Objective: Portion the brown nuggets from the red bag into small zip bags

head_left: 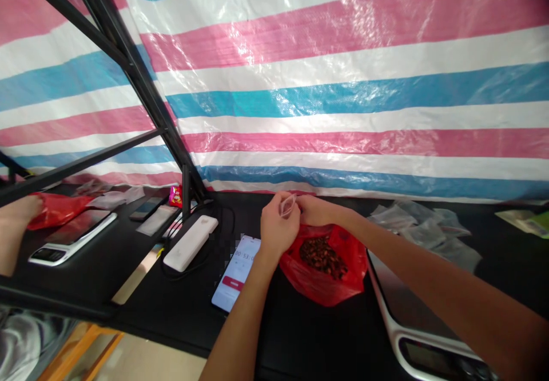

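We're watching a black worktable (330, 341) set against a pink, white and blue striped tarpaulin (364, 95), and at the centre our two hands are working close together. The left hand (278, 229) and the right hand (316, 210) meet just above a red plastic bag (332, 284), pinching a small clear plastic bag (288, 205) between them in a narrow grip. Held there, it sits directly over the red bag's open mouth, where we can see a heap of dark brown seeds (322, 257); we can't tell what kind. Just left of that, a smartphone (235, 275) lies face up showing a timer, placed where a downward glance can read it. Beyond it sits a white power bank (191, 242) with its cable. At the lower right, a digital kitchen scale (422, 318) waits within easy reach, its display toward us, and past it lies a loose pile of clear bags (422, 226). At the far left, another hand (19, 215) rests on a red bag (55, 212) near a second scale (72, 235); mirror or neighbouring bench, we can't tell.
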A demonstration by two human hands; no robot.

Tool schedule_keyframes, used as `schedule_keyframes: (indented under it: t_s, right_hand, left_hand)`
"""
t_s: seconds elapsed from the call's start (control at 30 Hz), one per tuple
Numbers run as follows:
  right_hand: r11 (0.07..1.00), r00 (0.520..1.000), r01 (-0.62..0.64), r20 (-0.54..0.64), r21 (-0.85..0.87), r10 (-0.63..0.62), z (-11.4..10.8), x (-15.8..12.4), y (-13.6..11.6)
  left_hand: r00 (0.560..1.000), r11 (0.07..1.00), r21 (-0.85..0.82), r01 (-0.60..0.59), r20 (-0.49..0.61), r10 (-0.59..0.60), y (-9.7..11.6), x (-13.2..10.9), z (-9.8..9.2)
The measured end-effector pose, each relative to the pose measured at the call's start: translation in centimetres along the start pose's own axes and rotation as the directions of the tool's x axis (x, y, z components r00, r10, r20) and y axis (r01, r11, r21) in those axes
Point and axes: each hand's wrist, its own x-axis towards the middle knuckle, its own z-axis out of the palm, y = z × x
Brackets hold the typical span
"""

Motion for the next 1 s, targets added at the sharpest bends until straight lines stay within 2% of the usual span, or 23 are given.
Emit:
schedule_keyframes:
  t_s: [0.07,0.1,0.2,0.3,0.37,0.4,0.47,0.53,0.6,0.63,0.7,0.77,0.87,0.93,1.0]
  right_hand:
    - [1.0,0.996,-0.025,-0.081,0.016,0.026,-1.0,-0.6,0.1]
    - [0.999,0.99,-0.041,-0.137,0.02,0.043,-1.6,-1.2,-0.1]
    - [0.995,0.943,-0.047,-0.326,0.082,0.072,-3.3,-3.7,-1.8]
    - [0.964,0.883,0.067,-0.466,0.256,0.062,-4.0,-6.9,-5.1]
    - [0.951,0.919,0.026,-0.382,0.308,0.098,-3.8,-8.7,-7.1]
    - [0.957,0.947,-0.007,-0.305,0.291,0.1,-3.6,-9.4,-7.9]
    - [0.987,0.991,-0.063,-0.106,0.151,0.079,-2.9,-10.3,-8.5]
    - [0.996,0.995,-0.076,0.061,-0.054,0.079,-2.5,-10.9,-8.0]
    - [0.975,0.984,-0.078,0.138,-0.21,0.109,-2.4,-11.3,-6.8]
    - [0.964,0.979,-0.091,0.156,-0.25,0.133,-2.5,-11.6,-6.2]
    - [0.948,0.963,-0.144,0.178,-0.285,0.2,-3.0,-12.0,-5.0]
    - [0.929,0.946,-0.192,0.191,-0.316,0.26,-3.7,-12.2,-4.2]
    - [0.896,0.943,-0.187,0.183,-0.404,0.279,-4.6,-12.0,-3.7]
    - [0.868,0.946,-0.163,0.175,-0.47,0.272,-4.9,-11.6,-3.4]
    - [0.842,0.946,-0.159,0.164,-0.516,0.279,-4.8,-11.1,-2.8]
  left_hand:
    - [1.0,0.94,0.34,-0.025,0.026,0.017,0.5,-0.2,-0.5]
    - [0.999,0.899,0.438,-0.021,0.035,0.006,0.9,-0.3,-0.7]
    - [0.99,0.813,0.58,0.055,0.072,-0.118,1.5,-0.2,-1.1]
    - [0.973,0.753,0.65,0.105,0.09,-0.213,1.1,-0.1,-1.2]
    - [0.955,0.729,0.674,0.116,0.125,-0.268,0.5,-0.1,-1.3]
    - [0.939,0.729,0.674,0.118,0.164,-0.303,0.2,-0.1,-1.5]
    - [0.88,0.765,0.633,0.119,0.29,-0.377,-0.5,-0.1,-1.8]
    - [0.806,0.82,0.564,0.096,0.44,-0.397,-1.0,-0.2,-2.0]
    - [0.765,0.843,0.535,0.057,0.519,-0.381,-1.3,-0.3,-2.1]
    - [0.763,0.841,0.54,0.036,0.528,-0.372,-1.5,-0.3,-2.0]
    - [0.793,0.825,0.565,0.013,0.497,-0.352,-1.8,-0.5,-1.5]
    - [0.849,0.826,0.564,0.02,0.426,-0.312,-2.1,-0.6,-0.7]
    - [0.925,0.888,0.46,0.031,0.323,-0.199,-2.7,-0.7,0.7]
    - [0.95,0.911,0.412,0.024,0.275,-0.15,-3.1,-0.8,1.4]
    - [0.957,0.895,0.446,0.013,0.253,-0.14,-3.1,-0.8,1.8]
